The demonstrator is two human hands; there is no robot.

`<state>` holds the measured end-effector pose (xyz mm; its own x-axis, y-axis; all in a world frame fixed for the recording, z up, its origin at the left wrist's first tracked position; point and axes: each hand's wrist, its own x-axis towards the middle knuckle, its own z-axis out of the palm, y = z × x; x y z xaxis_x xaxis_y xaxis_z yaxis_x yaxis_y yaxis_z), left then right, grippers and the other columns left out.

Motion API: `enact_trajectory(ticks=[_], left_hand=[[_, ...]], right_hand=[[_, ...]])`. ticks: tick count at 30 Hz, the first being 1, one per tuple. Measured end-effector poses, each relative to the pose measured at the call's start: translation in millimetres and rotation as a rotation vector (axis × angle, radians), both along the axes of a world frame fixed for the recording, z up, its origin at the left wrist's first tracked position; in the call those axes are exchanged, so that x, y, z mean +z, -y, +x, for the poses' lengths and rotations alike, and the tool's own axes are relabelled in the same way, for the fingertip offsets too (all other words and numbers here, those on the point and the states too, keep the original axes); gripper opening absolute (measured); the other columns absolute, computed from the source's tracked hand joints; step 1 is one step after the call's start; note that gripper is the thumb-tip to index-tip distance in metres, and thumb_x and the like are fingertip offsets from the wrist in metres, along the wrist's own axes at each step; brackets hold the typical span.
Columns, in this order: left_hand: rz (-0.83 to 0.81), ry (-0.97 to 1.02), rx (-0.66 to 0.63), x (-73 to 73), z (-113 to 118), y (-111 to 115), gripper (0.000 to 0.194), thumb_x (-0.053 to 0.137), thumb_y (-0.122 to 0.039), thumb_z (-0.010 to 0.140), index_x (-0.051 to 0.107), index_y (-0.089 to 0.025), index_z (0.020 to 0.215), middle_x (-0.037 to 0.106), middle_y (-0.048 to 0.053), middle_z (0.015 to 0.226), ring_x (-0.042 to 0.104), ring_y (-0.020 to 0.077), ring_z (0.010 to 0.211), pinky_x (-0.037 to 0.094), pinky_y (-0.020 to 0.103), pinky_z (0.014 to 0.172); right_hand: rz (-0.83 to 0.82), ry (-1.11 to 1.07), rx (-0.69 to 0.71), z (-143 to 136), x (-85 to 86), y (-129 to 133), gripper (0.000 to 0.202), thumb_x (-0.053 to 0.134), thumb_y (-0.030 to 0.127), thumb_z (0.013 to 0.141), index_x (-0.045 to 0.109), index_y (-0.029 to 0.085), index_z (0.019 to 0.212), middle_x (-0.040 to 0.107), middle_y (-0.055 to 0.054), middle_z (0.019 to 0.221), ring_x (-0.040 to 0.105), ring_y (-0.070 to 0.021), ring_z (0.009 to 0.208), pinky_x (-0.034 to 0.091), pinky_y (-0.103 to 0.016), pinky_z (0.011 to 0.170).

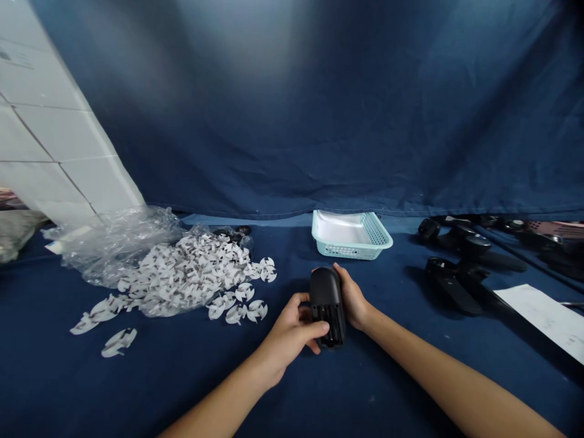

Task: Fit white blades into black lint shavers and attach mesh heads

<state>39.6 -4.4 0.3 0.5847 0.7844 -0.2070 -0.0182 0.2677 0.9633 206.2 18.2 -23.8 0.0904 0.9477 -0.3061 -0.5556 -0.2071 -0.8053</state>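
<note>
HEAD VIEW | I observe one black, round-ended, oblong plastic housing (326, 292) clasped between left hand (289, 331) and right hand (354, 299) | Left: curled at left flank, thumb over slotted recess (336, 325) | Right: cupped along right flank | Long axis: fore-aft | Neither hand nearer; both touch.

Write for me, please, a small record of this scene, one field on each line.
left hand: holds black device, thumb at its open compartment
right hand: holds the device's right side
left side: heap of white pieces, several lying loose; clear plastic bag
beyond hands: light blue basket, something white inside
right side: several black objects; white sheet
surface: dark blue cloth
</note>
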Motion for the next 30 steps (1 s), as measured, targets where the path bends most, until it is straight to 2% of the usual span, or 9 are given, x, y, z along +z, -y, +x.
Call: enact_trajectory(ticks=[3, 7, 10, 15, 19, 22, 26, 30], left_hand=[[0.048, -0.023, -0.038, -4.7, 0, -1, 0.059, 0.072, -0.016, 0.067, 0.042, -0.017, 0.117, 0.059, 0.005, 0.089, 0.063, 0.0189, 0.075, 0.046, 0.024, 0.051], [0.12, -0.095, -0.043, -10.3, 2, 0, 0.055, 0.068, -0.012, 0.066, 0.042, -0.018, 0.114, 0.06, 0.004, 0.087, 0.061, 0.0176, 0.072, 0.045, 0.022, 0.048], [0.122, -0.113, -0.037, -7.9, 2, 0, 0.053, 0.069, -0.012, 0.067, 0.043, -0.018, 0.112, 0.06, 0.004, 0.087, 0.061, 0.0175, 0.072, 0.045, 0.021, 0.046], [0.066, -0.036, -0.027, -3.8, 2, 1, 0.049, 0.068, -0.031, 0.077, 0.041, -0.018, 0.115, 0.059, 0.004, 0.086, 0.062, 0.0165, 0.071, 0.042, 0.018, 0.042], [0.163, -0.132, 0.0, -13.5, 2, 1, 0.049, 0.068, -0.044, 0.079, 0.043, -0.019, 0.114, 0.059, 0.002, 0.083, 0.06, 0.0138, 0.062, 0.04, 0.017, 0.038], [0.22, -0.173, 0.017, -19.2, 2, 2, 0.052, 0.067, -0.049, 0.079, 0.044, -0.02, 0.116, 0.06, 0.003, 0.085, 0.059, 0.0134, 0.061, 0.041, 0.017, 0.038], [0.17, -0.089, -0.032, -14.7, 2, 2, 0.05, 0.066, -0.041, 0.081, 0.042, -0.019, 0.119, 0.06, 0.005, 0.09, 0.059, 0.0146, 0.068, 0.04, 0.017, 0.04], [0.17, -0.085, -0.074, -8.3, 2, 2, 0.057, 0.07, -0.026, 0.076, 0.039, -0.02, 0.124, 0.062, 0.006, 0.093, 0.061, 0.0177, 0.077, 0.043, 0.019, 0.046]], right_hand=[[-0.003, 0.004, 0.006, 0, -1.3, -1, 0.039, 0.052, 0.054, 0.085, 0.067, 0.018, 0.088, 0.066, -0.001, 0.06, 0.061, -0.0206, 0.06, 0.047, -0.033, 0.068], [0.037, 0.016, 0.009, 0, -3.8, -3, 0.036, 0.054, 0.053, 0.084, 0.067, 0.019, 0.088, 0.066, -0.001, 0.061, 0.059, -0.0199, 0.059, 0.046, -0.032, 0.064], [0.062, 0.034, 0.001, 1, -5.4, -4, 0.035, 0.056, 0.053, 0.083, 0.067, 0.02, 0.089, 0.066, 0.001, 0.063, 0.059, -0.0189, 0.061, 0.046, -0.031, 0.064], [0.121, 0.082, 0.002, 0, -6.2, -3, 0.037, 0.055, 0.055, 0.083, 0.068, 0.02, 0.088, 0.068, -0.001, 0.069, 0.059, -0.0192, 0.062, 0.047, -0.032, 0.066], [0.206, 0.139, -0.008, -3, -6.9, -1, 0.037, 0.058, 0.055, 0.083, 0.071, 0.021, 0.091, 0.071, -0.002, 0.078, 0.061, -0.0205, 0.07, 0.046, -0.031, 0.069], [0.223, 0.158, -0.019, -5, -6.4, 1, 0.038, 0.058, 0.056, 0.082, 0.072, 0.021, 0.092, 0.072, -0.002, 0.078, 0.061, -0.0212, 0.071, 0.047, -0.032, 0.069], [0.173, 0.121, -0.004, -3, -2.5, 2, 0.039, 0.054, 0.053, 0.084, 0.071, 0.02, 0.094, 0.071, -0.002, 0.071, 0.061, -0.0203, 0.061, 0.048, -0.033, 0.064], [0.135, 0.061, 0.022, 1, 1.4, 2, 0.038, 0.05, 0.049, 0.085, 0.07, 0.019, 0.097, 0.07, -0.003, 0.068, 0.063, -0.0202, 0.061, 0.049, -0.032, 0.063]])
